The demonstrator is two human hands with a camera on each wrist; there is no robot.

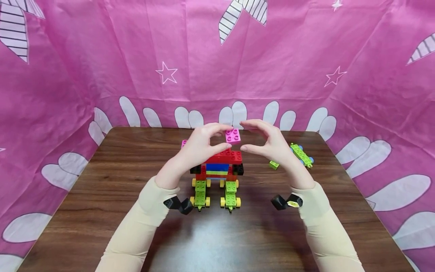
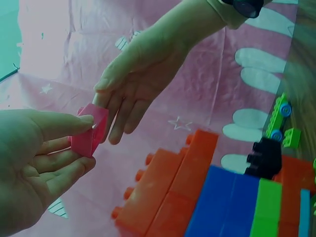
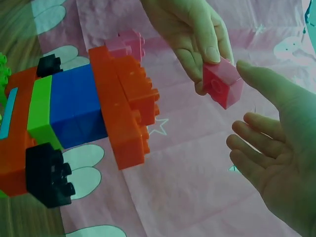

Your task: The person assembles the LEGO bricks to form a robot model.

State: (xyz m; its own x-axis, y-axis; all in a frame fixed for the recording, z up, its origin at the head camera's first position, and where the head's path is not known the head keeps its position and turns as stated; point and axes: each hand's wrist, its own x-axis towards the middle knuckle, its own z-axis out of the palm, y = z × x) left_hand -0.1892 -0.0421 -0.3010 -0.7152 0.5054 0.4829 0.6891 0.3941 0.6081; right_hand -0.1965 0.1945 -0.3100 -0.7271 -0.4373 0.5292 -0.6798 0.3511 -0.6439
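Between thumb and fingers my left hand (image 1: 203, 142) pinches a pink brick (image 1: 233, 136) with studs on top. It is raised above a figure built of toy bricks (image 1: 217, 167), which has a red top, a blue and lime middle, black side bricks and lime feet on yellow wheels. My right hand (image 1: 268, 140) is just to the right of the pink brick, fingers spread and nothing in its grasp. In the right wrist view the right thumb (image 3: 261, 81) comes close to the brick's edge, and the brick's hollow underside (image 3: 219, 86) shows.
Right of the figure, a lime wheeled base (image 1: 301, 155) with blue wheels and a small lime brick (image 1: 273, 164) lie on the brown table (image 1: 112, 181). More pink bricks (image 3: 126, 45) stand behind the figure, mostly hidden by the left hand in the head view. A pink cloth (image 1: 200, 53) surrounds the table.
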